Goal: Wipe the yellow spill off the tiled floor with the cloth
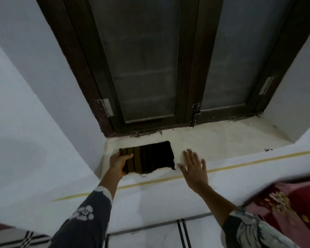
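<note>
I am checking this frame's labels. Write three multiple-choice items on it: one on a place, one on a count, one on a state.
1. Where does the dark brown-and-black striped cloth lie?
A. on the pale window sill
B. in a metal bucket
C. on a wooden chair

2. How many frosted panes does the dark wooden window frame hold?
A. one
B. two
C. four

3. How is the right hand?
A. clenched in a fist
B. open, fingers spread
C. gripping a sponge

Answers:
1 A: the cloth lies flat on the sill, and the left hand grips its left end.
2 B: one central post parts two panes.
3 B: its fingers are straight and hold nothing.
</note>
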Tool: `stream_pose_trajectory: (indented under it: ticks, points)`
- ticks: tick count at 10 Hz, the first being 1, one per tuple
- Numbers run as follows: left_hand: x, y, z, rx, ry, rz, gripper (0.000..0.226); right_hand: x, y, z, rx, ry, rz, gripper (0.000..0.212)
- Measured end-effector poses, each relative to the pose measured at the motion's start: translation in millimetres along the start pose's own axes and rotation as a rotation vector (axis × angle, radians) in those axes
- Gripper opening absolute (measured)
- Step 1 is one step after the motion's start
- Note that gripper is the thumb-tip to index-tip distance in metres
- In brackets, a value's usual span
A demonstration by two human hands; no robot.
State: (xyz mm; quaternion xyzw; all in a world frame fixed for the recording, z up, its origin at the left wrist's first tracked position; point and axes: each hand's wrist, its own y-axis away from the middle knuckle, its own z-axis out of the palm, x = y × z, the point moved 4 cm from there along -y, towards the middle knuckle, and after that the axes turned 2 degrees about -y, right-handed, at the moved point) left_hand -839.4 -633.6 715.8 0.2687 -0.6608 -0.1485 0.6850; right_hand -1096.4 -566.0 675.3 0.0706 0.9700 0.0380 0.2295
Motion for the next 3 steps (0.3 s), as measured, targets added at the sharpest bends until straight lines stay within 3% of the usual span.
stream_pose_trajectory:
  ticks: [1, 2, 3]
  points:
    - [0, -6, -1, 0.03, -0.039, 0.074, 0.037, 2, -2, -2, 0.0, -0.016, -0.015, 0.099]
    - [11, 9, -8, 0.146, -0.164, 0.222, 0.04, -3, 1, -6, -0.029, -0.041, -0.007, 0.064]
    - [18, 34, -18, 0.413, -0.39, 0.395, 0.037, -13, -2, -18, 0.021, -0.114, -0.003, 0.059]
